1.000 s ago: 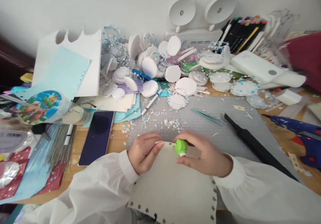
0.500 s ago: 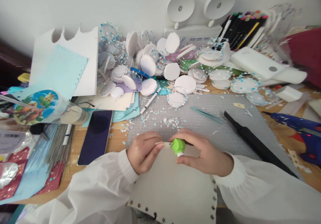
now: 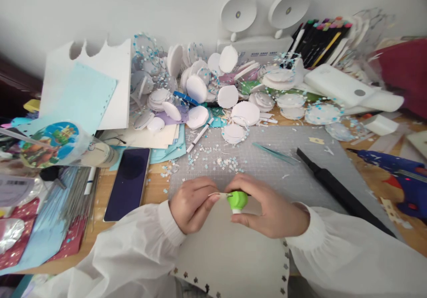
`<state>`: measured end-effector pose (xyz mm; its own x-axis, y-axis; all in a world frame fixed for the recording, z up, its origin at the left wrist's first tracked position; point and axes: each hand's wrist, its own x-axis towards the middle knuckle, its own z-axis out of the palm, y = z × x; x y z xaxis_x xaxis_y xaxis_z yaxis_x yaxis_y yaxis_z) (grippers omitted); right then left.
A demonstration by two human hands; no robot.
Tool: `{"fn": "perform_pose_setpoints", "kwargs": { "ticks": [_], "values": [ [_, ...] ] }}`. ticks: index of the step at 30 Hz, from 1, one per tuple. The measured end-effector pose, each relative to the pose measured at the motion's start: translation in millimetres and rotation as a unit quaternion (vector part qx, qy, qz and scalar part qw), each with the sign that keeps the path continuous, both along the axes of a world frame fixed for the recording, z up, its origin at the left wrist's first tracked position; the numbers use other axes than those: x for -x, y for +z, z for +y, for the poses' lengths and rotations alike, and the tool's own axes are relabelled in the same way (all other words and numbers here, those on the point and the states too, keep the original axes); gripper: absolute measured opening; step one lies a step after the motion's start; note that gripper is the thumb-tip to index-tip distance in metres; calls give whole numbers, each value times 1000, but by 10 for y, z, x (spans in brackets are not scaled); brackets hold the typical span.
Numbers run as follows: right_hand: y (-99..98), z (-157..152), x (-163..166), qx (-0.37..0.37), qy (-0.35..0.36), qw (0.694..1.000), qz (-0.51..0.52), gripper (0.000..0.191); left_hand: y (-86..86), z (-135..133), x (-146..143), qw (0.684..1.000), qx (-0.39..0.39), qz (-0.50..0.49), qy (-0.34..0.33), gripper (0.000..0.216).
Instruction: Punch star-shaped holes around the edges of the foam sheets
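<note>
A cream sheet of paper [image 3: 233, 249] hangs toward me, with small flower-shaped holes along its lower and right edges. My left hand [image 3: 194, 204] pinches its top edge between thumb and fingers. In my right hand [image 3: 267, 207] is a green craft punch [image 3: 237, 201] with a white button facing down toward my thumb. The paper's top edge runs into the punch's slot. Just beyond my hands, tiny white and blue punched pieces [image 3: 228, 162] lie scattered on a grey cutting mat [image 3: 267, 173].
White discs [image 3: 246, 112] with blue-dotted wires pile up at the back. To the left are a phone [image 3: 128, 184], a plastic cup [image 3: 100, 152] and blue paper. Tweezers [image 3: 275, 152], a black tool [image 3: 333, 187] and a blue glue gun [image 3: 396, 164] lie to the right.
The green punch has tilted slightly and sits a little lower in my right hand. My left hand keeps its pinch on the paper edge. The whole view has shifted slightly.
</note>
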<state>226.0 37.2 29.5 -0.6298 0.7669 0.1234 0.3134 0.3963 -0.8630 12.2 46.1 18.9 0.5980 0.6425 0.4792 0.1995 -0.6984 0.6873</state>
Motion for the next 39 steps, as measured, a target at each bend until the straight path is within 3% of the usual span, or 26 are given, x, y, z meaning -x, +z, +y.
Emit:
{"fn": "perform_pose_setpoints", "kwargs": {
  "ticks": [14,23,28,34,39],
  "values": [
    [-55,3,4,-40,-40,998,6,30,-23,4,-3,1000,-4,-6,11,18],
    [-26,-29,37,-54,-57,997,8,20,8,-15,-15,999,-41,26,3,17],
    [-36,-58,64,-80,-69,994,6,16,29,10,-24,1000,-20,18,3,14],
    [-27,-77,113,-102,-46,994,-9,13,77,18,-64,993,-4,103,50,55],
    [-32,-77,153,-126,-38,990,-43,9,62,13,-102,984,-67,156,50,53]
  ]
}}
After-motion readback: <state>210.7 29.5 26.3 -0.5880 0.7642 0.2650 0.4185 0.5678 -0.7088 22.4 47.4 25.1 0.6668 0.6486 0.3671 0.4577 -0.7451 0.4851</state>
